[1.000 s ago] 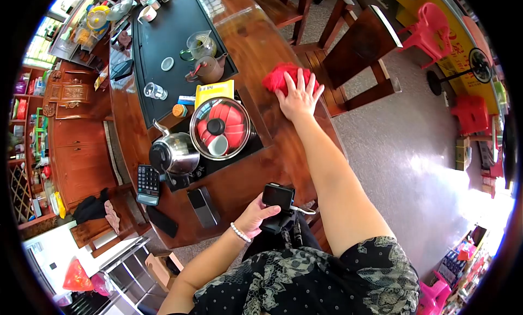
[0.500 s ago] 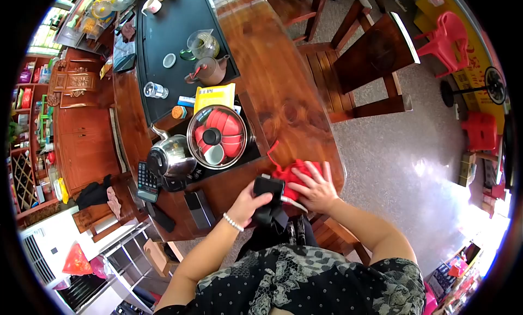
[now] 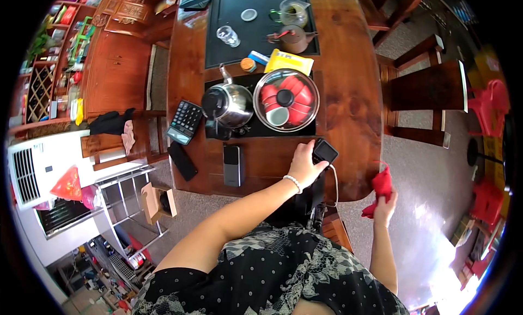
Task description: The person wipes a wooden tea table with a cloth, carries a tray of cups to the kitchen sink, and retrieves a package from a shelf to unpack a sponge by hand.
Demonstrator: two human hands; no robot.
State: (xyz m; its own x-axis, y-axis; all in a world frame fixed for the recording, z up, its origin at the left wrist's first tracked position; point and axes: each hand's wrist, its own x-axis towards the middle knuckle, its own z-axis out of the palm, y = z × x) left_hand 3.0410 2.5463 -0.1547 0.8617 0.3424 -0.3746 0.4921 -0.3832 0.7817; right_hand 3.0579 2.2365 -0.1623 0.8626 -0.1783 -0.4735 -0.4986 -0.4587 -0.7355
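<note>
My left hand [image 3: 305, 165], with a beaded bracelet at the wrist, is closed around a small black square device [image 3: 326, 151] with a glossy face. A white cable [image 3: 336, 184] curves down from the device, and a black strap hangs below it. Out past the table's right corner, my right hand [image 3: 384, 207] grips a crumpled red cloth [image 3: 382, 183], with part of it hanging below the fingers. On the table ahead stand a glass-lidded pot [image 3: 286, 100] with red cups inside and a steel kettle [image 3: 237, 105].
Left on the wooden table [image 3: 348, 108] lie a calculator [image 3: 185, 121], a dark phone-like slab [image 3: 182, 161] and a grey box-shaped device [image 3: 232, 166]. A teapot [image 3: 295, 40], a glass pitcher [image 3: 294, 13] and a yellow packet [image 3: 287, 62] sit farther back. Wooden chairs [image 3: 427, 86] flank the right side.
My right hand has lifted the red cloth off the table corner and carried it right, beyond the edge. My left hand still holds the black device. The view has turned and shifted.
</note>
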